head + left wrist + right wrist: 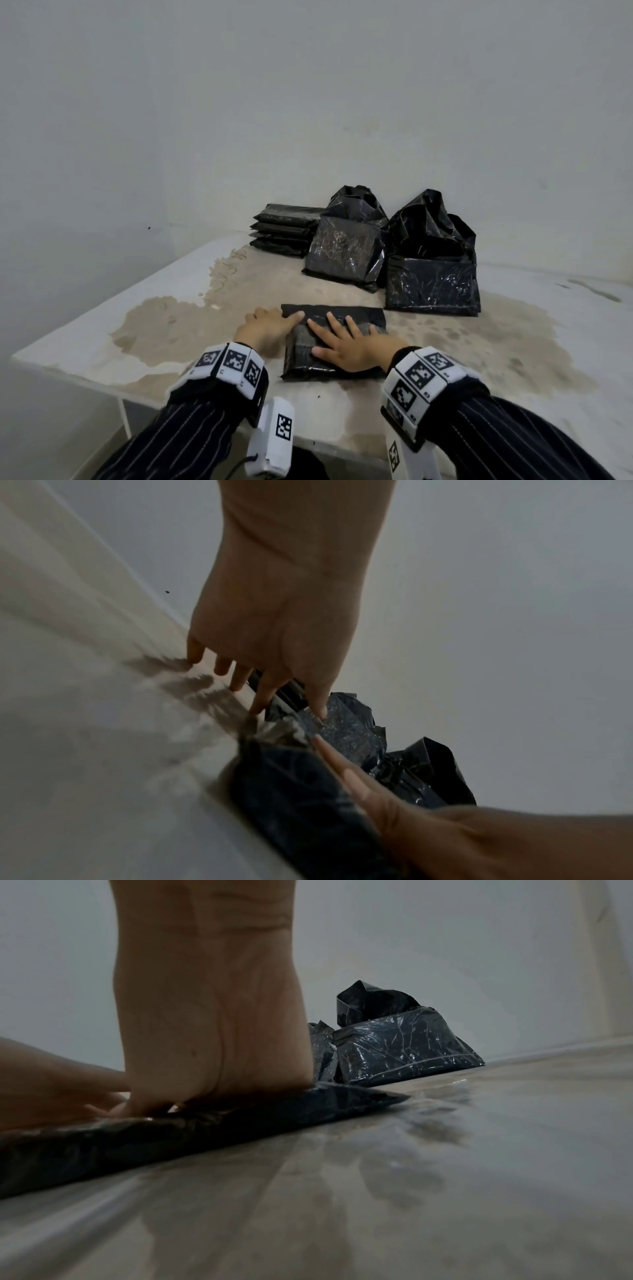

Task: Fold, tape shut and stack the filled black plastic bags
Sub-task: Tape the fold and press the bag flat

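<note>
Right under my hands in the head view sits the flat folded black plastic bag [337, 337], long axis near-to-far. My right hand [346, 346] presses flat on it with fingers spread, and my left hand [265, 327] rests open at its far-left corner. The stack of folded black bags [282, 229] is far and a bit left, so the left hand's nearer. Two unsealed crinkly black bags [431, 274] stand far right, beside that path. The left wrist view shows my left hand's fingers [265, 693] straight. The right wrist view shows my palm [219, 1031] on the bag.

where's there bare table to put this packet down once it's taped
Bare table lies left of the packet, in front of the stack, and right of it toward the far edge. The back middle is crowded with two open bags.
</note>
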